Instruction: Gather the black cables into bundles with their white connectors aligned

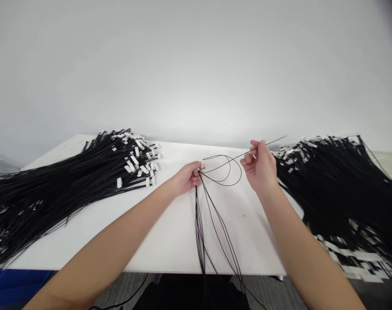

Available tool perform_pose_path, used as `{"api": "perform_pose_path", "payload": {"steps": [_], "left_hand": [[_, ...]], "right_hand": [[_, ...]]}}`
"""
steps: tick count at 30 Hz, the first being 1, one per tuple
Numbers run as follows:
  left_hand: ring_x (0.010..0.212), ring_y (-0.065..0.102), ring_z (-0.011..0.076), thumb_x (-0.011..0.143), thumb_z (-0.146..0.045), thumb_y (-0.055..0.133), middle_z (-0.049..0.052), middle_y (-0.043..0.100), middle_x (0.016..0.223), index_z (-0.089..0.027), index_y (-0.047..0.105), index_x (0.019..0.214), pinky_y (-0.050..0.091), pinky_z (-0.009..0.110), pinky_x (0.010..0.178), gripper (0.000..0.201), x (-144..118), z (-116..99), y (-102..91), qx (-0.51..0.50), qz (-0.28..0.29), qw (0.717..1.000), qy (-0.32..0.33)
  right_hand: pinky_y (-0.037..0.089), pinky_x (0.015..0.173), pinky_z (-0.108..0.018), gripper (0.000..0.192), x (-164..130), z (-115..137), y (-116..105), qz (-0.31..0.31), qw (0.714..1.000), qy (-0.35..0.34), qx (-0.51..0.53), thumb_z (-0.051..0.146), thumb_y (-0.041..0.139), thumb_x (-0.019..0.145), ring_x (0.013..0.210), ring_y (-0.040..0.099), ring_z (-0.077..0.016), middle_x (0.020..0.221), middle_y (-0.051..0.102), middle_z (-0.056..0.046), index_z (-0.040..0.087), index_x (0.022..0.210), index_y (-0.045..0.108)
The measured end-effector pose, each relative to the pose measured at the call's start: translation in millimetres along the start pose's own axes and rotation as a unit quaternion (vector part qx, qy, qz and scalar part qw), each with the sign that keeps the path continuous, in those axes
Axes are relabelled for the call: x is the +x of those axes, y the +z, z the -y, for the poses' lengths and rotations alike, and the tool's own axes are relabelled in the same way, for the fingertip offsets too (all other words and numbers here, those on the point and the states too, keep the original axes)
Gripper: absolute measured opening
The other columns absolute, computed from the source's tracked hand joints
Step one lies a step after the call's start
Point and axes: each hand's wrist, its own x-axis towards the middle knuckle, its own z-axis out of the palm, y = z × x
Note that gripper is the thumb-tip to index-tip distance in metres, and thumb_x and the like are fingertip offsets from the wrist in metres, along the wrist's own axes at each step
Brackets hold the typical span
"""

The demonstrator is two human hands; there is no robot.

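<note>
A person's two bare hands work over a white bench (170, 241) set against a pale wall. The left hand (186, 177) is closed in a pinch around the gathered tops of a small bundle of thin black cables (200, 232), whose loose lengths run down the middle of the bench and hang over its near edge; a small white tab (200, 165) shows at the fingertips. The right hand (260, 165) pinches a single black cable (247, 153) between thumb and fingers, its free end pointing up and to the right, while the rest of that strand curls into loops (226, 172) lying on the bench between the two hands. To the left, a large heap of black cables with white tags (86, 176) fans across the bench. To the right, a second, larger pile of the same tagged cables (337, 189) spreads to the bench's edge, close beside the right wrist.
</note>
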Motion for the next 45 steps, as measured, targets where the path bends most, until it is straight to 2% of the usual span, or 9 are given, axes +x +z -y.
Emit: {"api": "perform_pose_path", "payload": {"steps": [2, 5, 9, 15, 19, 22, 32, 38, 45], "left_hand": [[0.037, 0.027, 0.0018, 0.071, -0.026, 0.059, -0.005, 0.032, 0.054, -0.014, 0.051, 0.072, 0.020, 0.016, 0.035, 0.014, 0, 0, -0.1, 0.002, 0.002, 1.000, 0.001], [0.038, 0.027, 0.0018, 0.071, -0.027, 0.058, -0.005, 0.033, 0.054, -0.014, 0.052, 0.073, 0.020, 0.016, 0.035, 0.014, 0, 1, -0.5, 0.010, 0.006, 1.000, 0.005], [0.038, 0.027, 0.0015, 0.071, -0.028, 0.059, -0.005, 0.034, 0.055, -0.015, 0.053, 0.074, 0.020, 0.016, 0.036, 0.014, 0, 1, -1.3, 0.021, 0.012, 1.000, 0.011], [0.038, 0.028, 0.0016, 0.072, -0.029, 0.058, -0.005, 0.035, 0.056, -0.016, 0.054, 0.075, 0.020, 0.016, 0.036, 0.014, 1, 2, -1.8, 0.029, 0.023, 0.999, 0.017], [0.038, 0.029, 0.0017, 0.072, -0.030, 0.059, -0.005, 0.035, 0.057, -0.016, 0.054, 0.075, 0.021, 0.016, 0.036, 0.016, 0, 1, -1.2, 0.027, 0.038, 0.999, 0.016], [0.038, 0.029, 0.0019, 0.072, -0.032, 0.059, -0.005, 0.034, 0.057, -0.015, 0.054, 0.075, 0.021, 0.016, 0.035, 0.018, -1, 1, -1.2, 0.019, 0.047, 0.999, 0.014], [0.038, 0.029, 0.0022, 0.071, -0.030, 0.060, -0.005, 0.034, 0.056, -0.015, 0.053, 0.074, 0.022, 0.016, 0.034, 0.017, -4, -2, -1.1, -0.004, 0.058, 0.998, -0.006], [0.038, 0.029, 0.0026, 0.071, -0.029, 0.060, -0.004, 0.034, 0.055, -0.015, 0.053, 0.074, 0.021, 0.016, 0.034, 0.016, -4, -3, 0.1, -0.002, 0.061, 0.998, -0.010], [0.038, 0.028, 0.0023, 0.071, -0.030, 0.059, -0.004, 0.034, 0.056, -0.015, 0.053, 0.073, 0.021, 0.015, 0.034, 0.016, -5, -2, 0.7, 0.006, 0.060, 0.998, 0.001]], "right_hand": [[0.045, 0.050, -0.017, 0.033, 7, 3, -4, -0.051, 0.998, -0.017, 0.035, 0.052, 0.058, 0.073, 0.048, 0.046, -0.0022, 0.061, 0.044, 0.007, 0.021, 0.084, 0.058], [0.042, 0.047, -0.014, 0.035, 12, 9, -8, -0.059, 0.996, -0.003, 0.067, 0.053, 0.058, 0.073, 0.045, 0.041, -0.0011, 0.057, 0.038, 0.009, 0.021, 0.085, 0.058], [0.028, 0.034, -0.014, 0.034, 5, 12, -4, 0.020, 0.998, 0.060, 0.020, 0.044, 0.065, 0.069, 0.039, 0.028, -0.0012, 0.053, 0.032, 0.010, 0.023, 0.095, 0.059], [0.022, 0.035, -0.019, 0.025, -12, 0, 5, 0.141, 0.969, 0.116, -0.164, 0.034, 0.064, 0.068, 0.039, 0.029, -0.0024, 0.056, 0.043, 0.006, 0.020, 0.088, 0.064], [0.028, 0.043, -0.022, 0.021, -17, -11, 6, 0.146, 0.933, 0.027, -0.328, 0.035, 0.062, 0.069, 0.046, 0.037, -0.0051, 0.064, 0.056, 0.001, 0.019, 0.080, 0.068], [0.033, 0.049, -0.023, 0.020, -19, -15, 5, 0.126, 0.913, -0.019, -0.387, 0.036, 0.062, 0.068, 0.054, 0.042, -0.0085, 0.066, 0.058, 0.000, 0.019, 0.073, 0.069], [0.030, 0.047, -0.022, 0.020, -18, -18, 3, 0.097, 0.910, -0.048, -0.399, 0.037, 0.060, 0.068, 0.050, 0.034, -0.0078, 0.056, 0.048, 0.001, 0.018, 0.069, 0.067], [0.029, 0.046, -0.022, 0.019, -18, -21, 2, 0.105, 0.906, -0.060, -0.405, 0.037, 0.059, 0.069, 0.049, 0.035, -0.0085, 0.055, 0.049, 0.001, 0.019, 0.069, 0.067], [0.030, 0.048, -0.022, 0.016, -18, -21, 1, 0.111, 0.884, -0.089, -0.446, 0.033, 0.059, 0.070, 0.049, 0.033, -0.0081, 0.052, 0.042, 0.003, 0.020, 0.067, 0.066]]}}
